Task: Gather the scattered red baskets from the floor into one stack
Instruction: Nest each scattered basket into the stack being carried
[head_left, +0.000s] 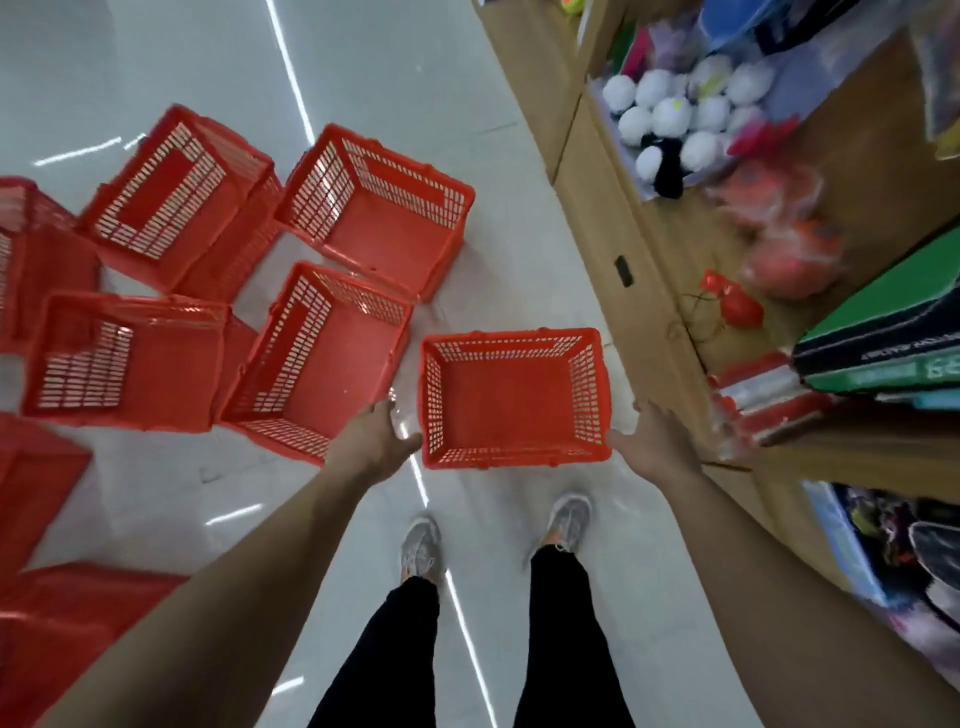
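Note:
A red mesh basket (514, 400) sits upright just ahead of my feet, its open top facing me. My left hand (376, 436) is at the basket's near left corner, fingers relaxed, with the thumb close to the rim. By the near right corner is my right hand (652, 441), fingers spread and thumb touching the rim. Neither hand grips anything. Several more red baskets lie scattered to the left, among them one (319, 358) right beside my left hand, one farther off (374, 218), and others (124, 358) (176, 197) toward the left edge.
A brown shelf unit (639, 270) runs along the right, holding white plush balls (670, 114), red toys and boxed goods (883, 343). My grey shoes (569, 519) stand on the pale glossy floor (519, 218) just behind the basket. More red baskets (67, 623) crowd the lower left.

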